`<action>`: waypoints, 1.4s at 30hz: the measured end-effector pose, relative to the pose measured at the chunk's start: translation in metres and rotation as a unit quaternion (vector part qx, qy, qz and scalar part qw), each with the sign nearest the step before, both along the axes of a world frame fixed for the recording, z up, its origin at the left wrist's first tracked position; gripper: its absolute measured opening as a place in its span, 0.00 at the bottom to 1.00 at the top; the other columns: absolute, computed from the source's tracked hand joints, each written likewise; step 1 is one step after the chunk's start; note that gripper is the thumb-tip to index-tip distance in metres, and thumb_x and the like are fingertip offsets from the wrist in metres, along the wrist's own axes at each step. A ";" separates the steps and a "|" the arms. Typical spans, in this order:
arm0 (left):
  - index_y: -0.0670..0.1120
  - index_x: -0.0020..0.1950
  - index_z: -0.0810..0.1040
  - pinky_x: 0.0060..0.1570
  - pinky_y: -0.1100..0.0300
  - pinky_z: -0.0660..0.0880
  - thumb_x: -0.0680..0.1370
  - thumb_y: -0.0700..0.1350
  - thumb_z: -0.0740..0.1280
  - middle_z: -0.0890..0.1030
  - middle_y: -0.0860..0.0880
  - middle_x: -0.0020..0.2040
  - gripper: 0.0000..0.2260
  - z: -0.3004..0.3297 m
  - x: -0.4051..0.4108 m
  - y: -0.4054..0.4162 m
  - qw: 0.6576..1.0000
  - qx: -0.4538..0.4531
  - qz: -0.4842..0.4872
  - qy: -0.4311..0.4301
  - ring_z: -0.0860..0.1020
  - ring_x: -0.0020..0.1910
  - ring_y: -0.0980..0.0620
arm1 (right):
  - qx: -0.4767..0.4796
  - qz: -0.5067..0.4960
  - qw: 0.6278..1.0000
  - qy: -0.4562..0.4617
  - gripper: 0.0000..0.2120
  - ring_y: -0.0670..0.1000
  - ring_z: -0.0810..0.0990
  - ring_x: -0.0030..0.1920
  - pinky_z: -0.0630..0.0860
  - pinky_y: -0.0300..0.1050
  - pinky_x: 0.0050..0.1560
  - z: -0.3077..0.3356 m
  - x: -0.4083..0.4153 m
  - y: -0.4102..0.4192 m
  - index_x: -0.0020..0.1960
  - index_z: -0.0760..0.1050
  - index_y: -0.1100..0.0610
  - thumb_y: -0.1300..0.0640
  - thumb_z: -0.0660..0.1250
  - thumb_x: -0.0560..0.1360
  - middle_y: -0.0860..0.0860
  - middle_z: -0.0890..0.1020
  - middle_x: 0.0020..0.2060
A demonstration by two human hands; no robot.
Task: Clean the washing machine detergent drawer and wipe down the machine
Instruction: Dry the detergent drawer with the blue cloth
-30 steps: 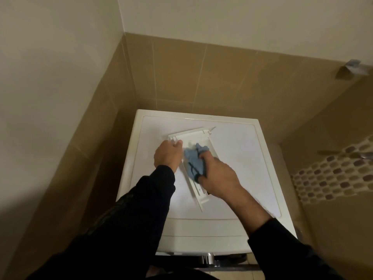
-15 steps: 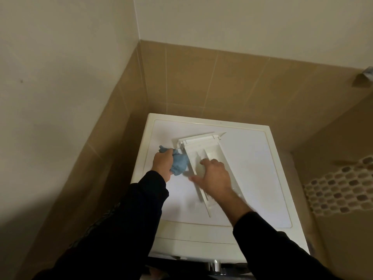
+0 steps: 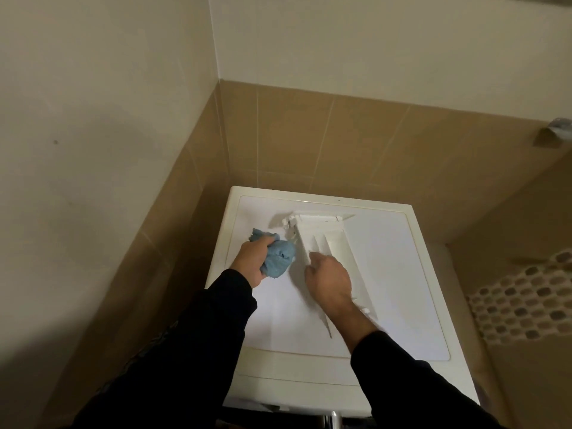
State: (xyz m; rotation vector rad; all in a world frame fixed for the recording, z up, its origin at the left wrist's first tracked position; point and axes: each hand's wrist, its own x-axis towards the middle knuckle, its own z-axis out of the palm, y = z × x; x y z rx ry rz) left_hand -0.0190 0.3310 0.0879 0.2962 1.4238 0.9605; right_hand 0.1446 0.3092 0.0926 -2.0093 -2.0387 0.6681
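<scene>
Detergent drawer [image 3: 332, 252] is seen from the head view lying flat on the top of the white washing machine [image 3: 402, 274], set at an angle with its far end toward the tiled back wall [image 3: 309, 134] and its near end pointing toward the person. Its white dividers are visible past the right hand. The right hand [image 3: 328, 278] is laid over the near part of the drawer, fingers bent down onto its left edge; whether the edge is actually gripped cannot be told, since the fingertips are blurred and hidden. The left hand [image 3: 252, 261] is closed around a crumpled blue cloth [image 3: 278, 257], which is held just left of the drawer, touching or nearly touching its side wall, and rests on the machine top. Both arms are covered by dark sleeves [image 3: 216, 320]. The machine is placed in a corner, with a plain wall on the left and a mosaic-tiled surface [image 3: 526, 298] at the right.
</scene>
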 end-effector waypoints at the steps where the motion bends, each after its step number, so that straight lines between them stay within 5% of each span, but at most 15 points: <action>1: 0.43 0.51 0.77 0.40 0.59 0.76 0.79 0.46 0.67 0.79 0.46 0.44 0.07 0.006 0.002 0.001 1.000 0.015 0.003 0.021 0.80 0.47 0.48 | 0.007 -0.017 0.998 0.058 0.08 0.57 0.79 0.47 0.75 0.46 0.48 0.004 0.005 0.000 0.53 0.78 0.55 0.55 0.61 0.78 0.53 0.81 0.45; 5: 0.44 0.58 0.77 0.49 0.57 0.75 0.75 0.51 0.72 0.81 0.47 0.48 0.16 0.037 0.018 0.009 0.992 0.112 0.008 0.060 0.80 0.57 0.46 | -0.001 -0.089 0.934 0.345 0.10 0.48 0.70 0.34 0.69 0.43 0.41 0.031 0.018 0.002 0.39 0.74 0.55 0.52 0.66 0.77 0.53 0.75 0.32; 8: 0.52 0.49 0.76 0.44 0.61 0.75 0.77 0.49 0.70 0.80 0.52 0.45 0.05 0.079 0.037 0.012 0.955 0.235 0.010 0.179 0.80 0.48 0.53 | -0.032 -0.099 0.859 0.501 0.07 0.45 0.76 0.33 0.71 0.35 0.34 0.059 0.022 -0.002 0.45 0.79 0.58 0.59 0.64 0.80 0.50 0.81 0.34; 11: 0.50 0.49 0.76 0.45 0.54 0.78 0.76 0.53 0.70 0.81 0.50 0.45 0.09 0.118 0.055 0.011 0.898 0.361 -0.037 0.248 0.81 0.46 0.51 | -0.054 -0.067 0.813 0.576 0.12 0.51 0.84 0.47 0.78 0.41 0.44 0.081 0.025 -0.005 0.58 0.81 0.57 0.62 0.60 0.81 0.54 0.86 0.48; 14: 0.48 0.50 0.77 0.46 0.53 0.77 0.77 0.61 0.62 0.80 0.45 0.48 0.16 0.137 0.066 0.015 0.861 0.411 -0.098 0.284 0.80 0.47 0.49 | -0.037 -0.062 0.804 0.591 0.13 0.58 0.81 0.53 0.75 0.53 0.54 0.095 0.025 0.001 0.59 0.80 0.56 0.61 0.59 0.80 0.58 0.84 0.52; 16: 0.50 0.51 0.76 0.52 0.52 0.77 0.80 0.63 0.54 0.79 0.45 0.52 0.20 0.147 0.073 0.013 0.850 0.420 -0.114 0.298 0.79 0.51 0.51 | -0.032 -0.074 0.797 0.599 0.13 0.57 0.79 0.49 0.73 0.52 0.50 0.106 0.025 0.003 0.57 0.80 0.56 0.62 0.59 0.78 0.56 0.82 0.48; 19: 0.47 0.59 0.77 0.66 0.55 0.71 0.84 0.52 0.53 0.75 0.45 0.63 0.16 0.154 0.078 0.009 0.821 0.431 -0.138 0.348 0.75 0.62 0.51 | -0.025 -0.076 0.783 0.616 0.15 0.54 0.75 0.45 0.69 0.48 0.44 0.119 0.023 0.003 0.56 0.80 0.55 0.63 0.57 0.77 0.55 0.80 0.44; 22: 0.44 0.69 0.74 0.67 0.59 0.69 0.83 0.42 0.57 0.71 0.46 0.68 0.16 0.157 0.079 0.001 0.774 0.451 -0.140 0.421 0.71 0.66 0.51 | -0.013 -0.084 0.738 0.669 0.15 0.55 0.74 0.46 0.69 0.50 0.45 0.125 0.020 0.003 0.56 0.81 0.55 0.59 0.57 0.77 0.56 0.79 0.46; 26: 0.48 0.68 0.73 0.61 0.56 0.75 0.81 0.44 0.63 0.77 0.53 0.60 0.16 0.155 0.075 -0.011 0.795 0.436 -0.109 0.407 0.76 0.59 0.54 | 0.001 -0.089 0.727 0.681 0.15 0.49 0.74 0.38 0.70 0.44 0.36 0.133 0.019 -0.003 0.53 0.82 0.53 0.54 0.56 0.81 0.52 0.80 0.44; 29: 0.51 0.60 0.74 0.48 0.64 0.75 0.79 0.47 0.68 0.77 0.61 0.47 0.10 0.169 0.073 -0.014 0.819 0.407 -0.102 0.391 0.77 0.47 0.61 | 0.025 -0.061 0.735 0.675 0.15 0.57 0.81 0.51 0.76 0.53 0.51 0.130 0.016 -0.010 0.60 0.80 0.54 0.53 0.56 0.83 0.55 0.84 0.53; 31: 0.55 0.48 0.74 0.43 0.60 0.77 0.78 0.49 0.68 0.77 0.60 0.41 0.03 0.182 0.073 -0.015 0.814 0.413 -0.081 0.400 0.77 0.42 0.61 | 0.035 -0.038 0.734 0.678 0.16 0.63 0.79 0.61 0.73 0.62 0.61 0.129 0.013 -0.014 0.65 0.77 0.54 0.54 0.55 0.84 0.58 0.82 0.59; 33: 0.53 0.41 0.76 0.38 0.53 0.78 0.79 0.51 0.67 0.80 0.54 0.37 0.07 0.193 0.073 -0.016 0.801 0.423 -0.063 0.419 0.79 0.38 0.55 | 0.045 -0.033 0.745 0.665 0.16 0.61 0.79 0.62 0.73 0.62 0.60 0.133 0.010 -0.019 0.67 0.76 0.52 0.55 0.55 0.84 0.58 0.81 0.60; 37: 0.49 0.41 0.80 0.29 0.58 0.70 0.79 0.54 0.66 0.80 0.52 0.34 0.12 0.211 0.073 -0.023 0.759 0.428 -0.104 0.480 0.77 0.33 0.54 | 0.079 -0.027 0.742 0.665 0.15 0.46 0.82 0.52 0.77 0.39 0.48 0.146 0.015 -0.024 0.66 0.76 0.54 0.57 0.55 0.84 0.55 0.83 0.57; 42: 0.49 0.40 0.80 0.29 0.62 0.64 0.79 0.52 0.66 0.78 0.53 0.32 0.11 0.209 0.074 -0.036 0.755 0.413 -0.149 0.486 0.74 0.31 0.55 | 0.090 -0.052 0.693 0.714 0.14 0.55 0.82 0.52 0.78 0.50 0.54 0.158 0.024 -0.013 0.64 0.76 0.62 0.60 0.56 0.83 0.60 0.83 0.53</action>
